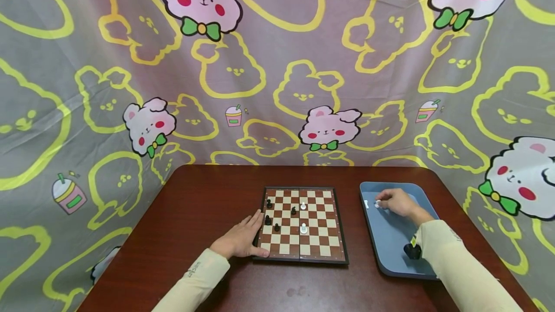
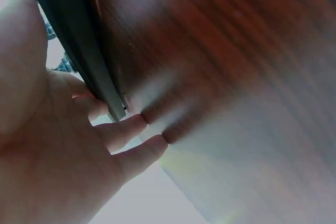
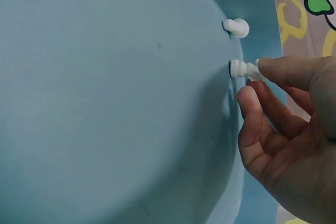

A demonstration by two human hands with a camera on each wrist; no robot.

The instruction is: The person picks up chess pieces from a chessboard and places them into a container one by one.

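Observation:
My left hand (image 1: 239, 237) rests along the left edge of the chessboard (image 1: 323, 251), fingers extended and thumb near the front corner. In the left wrist view, two fingertips (image 2: 157, 142) reach down beside the board's dark side. On the board stand several black chess pieces (image 1: 276, 227) and two white ones, a nearer piece (image 1: 303, 228) and a farther piece (image 1: 303, 206). My right hand (image 1: 396, 201), over the tray, pinches a white chess piece (image 3: 239, 69) between thumb and fingers; its top is partly hidden. A second white chess piece (image 3: 236, 28) lies close by, near the tray wall.
The blue tray (image 1: 392, 249) sits right of the board on the dark red wooden table (image 1: 208, 196). A patterned curtain (image 1: 269, 81) hangs around the table's back and sides. A black device (image 1: 413, 251) is on my right wrist.

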